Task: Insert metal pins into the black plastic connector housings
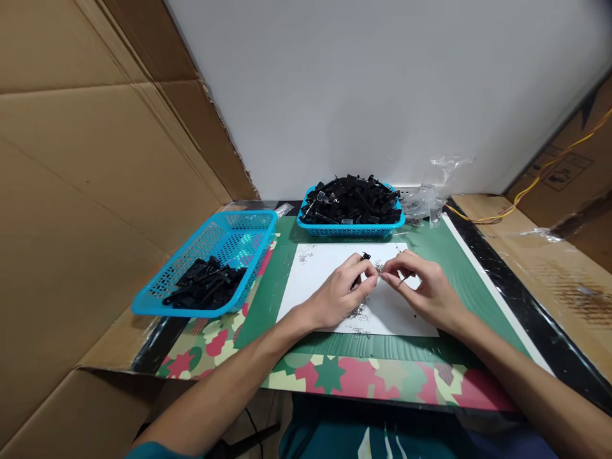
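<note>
My left hand point(340, 288) is closed around a small black plastic part point(366, 256), whose end sticks up past the fingers. Close beside it, my right hand point(427, 285) pinches a thin metal piece point(404, 279); its exact kind is too small to make out. The fingertips of both hands nearly meet over a white sheet point(299, 290). Tiny wire-like metal pieces point(357, 311) lie in loose heaps on the sheet, below and between the hands. Another small cluster of metal pieces point(304, 256) is at the sheet's upper left.
A blue basket point(351, 231) heaped with black plastic parts point(354, 199) stands at the back. Another blue basket point(201, 312), at left, holds fewer black parts point(208, 284). Clear plastic bags point(425, 203) lie at back right, near a yellow cable point(519, 199). Cardboard point(86, 159) walls the left side.
</note>
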Demonstrator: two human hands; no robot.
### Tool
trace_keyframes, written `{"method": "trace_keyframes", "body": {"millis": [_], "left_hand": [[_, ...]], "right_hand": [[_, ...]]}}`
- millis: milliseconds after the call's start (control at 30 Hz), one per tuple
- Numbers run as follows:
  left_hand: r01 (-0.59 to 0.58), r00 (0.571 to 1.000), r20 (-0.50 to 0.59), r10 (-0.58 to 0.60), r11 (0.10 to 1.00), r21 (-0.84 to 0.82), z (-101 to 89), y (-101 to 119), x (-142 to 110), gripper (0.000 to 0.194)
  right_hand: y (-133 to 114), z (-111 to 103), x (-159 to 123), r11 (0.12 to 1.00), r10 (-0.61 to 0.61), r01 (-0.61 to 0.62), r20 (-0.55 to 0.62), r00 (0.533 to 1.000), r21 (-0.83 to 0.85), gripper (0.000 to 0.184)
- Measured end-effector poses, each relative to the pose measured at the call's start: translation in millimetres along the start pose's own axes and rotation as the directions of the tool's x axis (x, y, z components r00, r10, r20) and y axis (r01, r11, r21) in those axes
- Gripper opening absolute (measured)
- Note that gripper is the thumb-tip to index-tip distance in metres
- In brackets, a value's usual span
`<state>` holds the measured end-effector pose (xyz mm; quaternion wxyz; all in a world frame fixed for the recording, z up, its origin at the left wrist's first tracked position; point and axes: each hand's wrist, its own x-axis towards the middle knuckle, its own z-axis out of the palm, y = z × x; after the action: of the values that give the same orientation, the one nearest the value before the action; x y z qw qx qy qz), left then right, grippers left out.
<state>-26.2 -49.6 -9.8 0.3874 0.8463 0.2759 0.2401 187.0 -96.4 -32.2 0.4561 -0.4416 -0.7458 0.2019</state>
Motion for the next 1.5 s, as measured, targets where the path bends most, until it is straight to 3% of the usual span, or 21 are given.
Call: {"method": "trace_keyframes", "body": {"millis": [100, 167, 300, 400, 533, 700, 867, 967, 1500], "left_hand": [[-0.012, 1.000, 0.028, 0.013, 1.000, -0.017, -4.0, 1.1, -1.3, 0.021], [-0.005, 0.994, 0.107, 0.011, 0.999, -0.054, -6.6, 2.9, -3.7, 0.022], [0.046, 0.971, 0.238, -0.015, 0.991, -0.125, -8.2, 6.3, -8.4, 0.055], [0.063, 0.970, 0.239, -0.034, 0.992, -0.113, -7.4, 4.7, -8.0, 0.071], [0.055, 0.975, 0.219, -0.038, 0.996, -0.071, -7.7, -2.6, -3.8, 0.077], [-0.027, 0.977, 0.214, 0.000, 0.992, 0.125, -8.2, -10.2, -0.5, 0.052], [-0.140, 0.976, 0.201, 0.086, 0.952, 0.271, -7.6, -12.5, 0.0, 0.037], [-0.165, 0.966, 0.239, 0.098, 0.946, 0.279, -8.5, -12.5, 0.8, 0.036], [-0.236, 0.958, 0.220, 0.183, 0.942, 0.241, -4.6, -21.3, 1.1, 0.032]], "right_hand": [[-0.4, -4.5, 1.2, 0.999, 0.040, -0.039, -0.021, 0.999, 0.028, 0.011], [-0.7, -7.9, 2.5, 0.996, 0.081, -0.079, -0.065, 0.995, 0.045, 0.011], [0.5, -14.1, 5.1, 0.987, 0.155, -0.148, -0.148, 0.977, 0.060, 0.014], [2.1, -17.3, 6.4, 0.979, 0.201, -0.192, -0.170, 0.965, 0.068, 0.017], [2.6, -20.4, 7.5, 0.965, 0.254, -0.237, -0.176, 0.951, 0.111, 0.021], [3.6, -23.3, 9.1, 0.958, 0.281, -0.267, -0.150, 0.948, 0.107, 0.020], [7.7, -20.5, 8.6, 0.944, 0.328, -0.330, 0.070, 0.942, 0.012, 0.018], [9.8, -15.2, 6.2, 0.945, 0.326, -0.318, 0.127, 0.937, -0.079, 0.018], [15.8, 0.2, -3.8, 0.948, 0.243, -0.211, 0.114, 0.963, -0.240, 0.012]]}}
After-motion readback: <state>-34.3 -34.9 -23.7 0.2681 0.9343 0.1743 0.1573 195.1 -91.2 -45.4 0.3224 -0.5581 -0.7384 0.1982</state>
